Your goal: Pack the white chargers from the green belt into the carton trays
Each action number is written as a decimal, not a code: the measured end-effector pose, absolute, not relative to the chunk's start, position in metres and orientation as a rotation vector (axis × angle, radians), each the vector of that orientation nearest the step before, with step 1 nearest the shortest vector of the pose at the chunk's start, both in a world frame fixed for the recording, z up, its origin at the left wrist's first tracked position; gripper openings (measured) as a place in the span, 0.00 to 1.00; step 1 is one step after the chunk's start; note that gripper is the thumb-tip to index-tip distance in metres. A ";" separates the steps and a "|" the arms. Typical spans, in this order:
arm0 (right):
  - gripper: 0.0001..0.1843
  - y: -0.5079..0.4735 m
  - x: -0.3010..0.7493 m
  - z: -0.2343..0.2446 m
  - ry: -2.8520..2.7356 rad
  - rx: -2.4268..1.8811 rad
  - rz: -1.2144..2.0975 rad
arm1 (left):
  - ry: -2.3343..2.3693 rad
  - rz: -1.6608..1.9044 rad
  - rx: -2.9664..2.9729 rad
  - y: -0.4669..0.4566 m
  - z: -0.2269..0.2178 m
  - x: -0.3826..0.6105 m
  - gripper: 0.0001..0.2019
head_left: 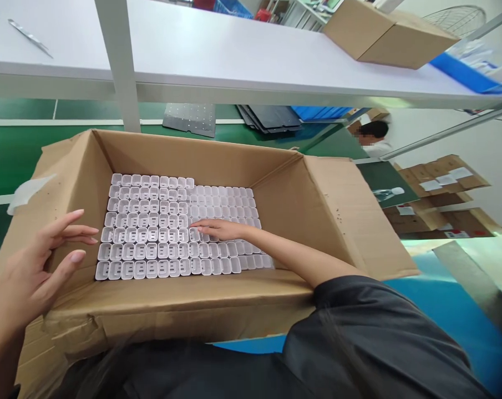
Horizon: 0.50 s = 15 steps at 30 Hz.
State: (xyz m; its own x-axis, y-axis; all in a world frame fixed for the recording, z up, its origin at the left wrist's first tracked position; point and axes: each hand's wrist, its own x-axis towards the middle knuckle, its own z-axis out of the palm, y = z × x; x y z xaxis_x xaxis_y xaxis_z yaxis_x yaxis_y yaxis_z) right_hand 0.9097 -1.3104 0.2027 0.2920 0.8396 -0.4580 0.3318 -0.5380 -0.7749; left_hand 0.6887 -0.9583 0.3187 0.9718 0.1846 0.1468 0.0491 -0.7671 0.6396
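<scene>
A large open cardboard box [184, 299] stands in front of me. Inside it, rows of small white plastic housings [140, 235] with slots in their bottoms fill the left and middle. More translucent pieces [221, 200] lie lower on the right side. My right hand [217, 228] reaches into the box, fingers stretched out flat over the middle rows; whether the fingertips touch a housing is hard to tell. Over the box's left wall hovers my left hand [46, 260], its fingers spread and nothing between them.
Behind the box runs a white shelf [234, 55] with tweezers [30, 37], a closed carton [388, 33] and a blue tray [467, 75]. Dark flat sheets [271, 117] lie beneath it. A person [373, 137] is at the back right, near stacked cartons [442, 177] and a plastic bottle [388, 193].
</scene>
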 end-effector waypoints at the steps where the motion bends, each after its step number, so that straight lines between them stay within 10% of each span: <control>1: 0.30 -1.312 0.913 0.205 -1.015 -2.033 1.222 | 0.169 0.256 2.434 -0.958 0.319 0.688 0.28; 15: 0.31 -1.318 0.919 0.219 -1.249 -2.156 1.099 | 0.110 0.244 2.379 -0.960 0.317 0.689 0.26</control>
State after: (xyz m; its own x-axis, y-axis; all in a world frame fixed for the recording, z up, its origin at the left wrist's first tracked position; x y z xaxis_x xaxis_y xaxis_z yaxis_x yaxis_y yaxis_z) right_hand 0.9195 -1.3179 0.2195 0.2860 0.8589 -0.4249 0.5310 -0.5112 -0.6758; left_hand 0.6890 -0.9599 0.3168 0.9783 0.1488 0.1441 0.0102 -0.7296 0.6838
